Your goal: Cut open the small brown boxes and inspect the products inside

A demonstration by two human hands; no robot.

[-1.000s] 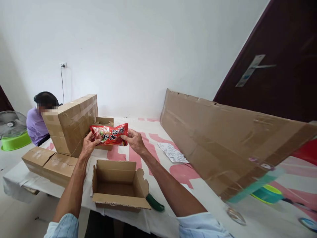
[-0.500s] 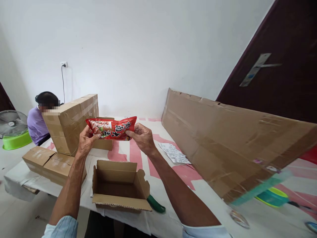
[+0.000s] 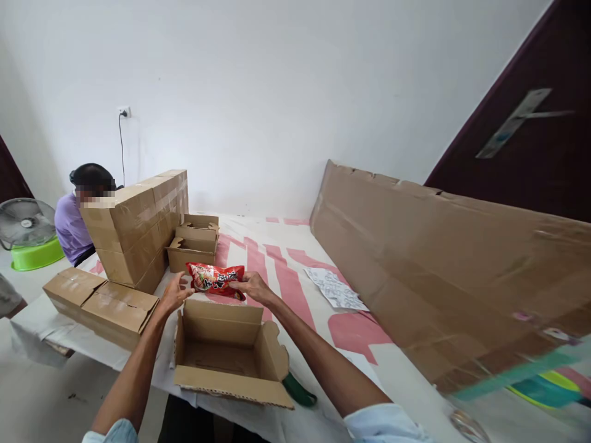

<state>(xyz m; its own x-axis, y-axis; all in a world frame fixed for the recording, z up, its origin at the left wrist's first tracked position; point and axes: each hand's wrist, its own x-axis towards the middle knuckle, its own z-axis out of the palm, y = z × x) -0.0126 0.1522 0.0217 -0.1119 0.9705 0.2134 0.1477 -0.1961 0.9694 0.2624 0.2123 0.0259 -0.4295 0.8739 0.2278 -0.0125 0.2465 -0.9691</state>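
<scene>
A red printed food packet [image 3: 216,280] is held up just beyond an open cardboard box. My right hand [image 3: 255,288] pinches its right end between thumb and fingers. At the packet's left end is my left hand [image 3: 174,294], its fingers apart and loosened; whether a fingertip still touches the packet I cannot tell. Below them the cardboard box [image 3: 233,383] stands with its flaps up, and its visible inside shows only bare cardboard. A dark green curved object [image 3: 300,391] lies against the box's right side, partly hidden by it.
Stacked cartons [image 3: 138,227] stand at the left, with two closed cartons [image 3: 99,304] before them. Two open boxes [image 3: 191,249] sit further back. A paper sheet [image 3: 337,289] lies right of centre by a big cardboard panel [image 3: 438,264]. A person in purple [image 3: 71,224] sits behind the stack.
The packet has come down and slightly nearer the open box. My left hand has loosened from its left end, while my right hand keeps hold. The view has shifted slightly left.
</scene>
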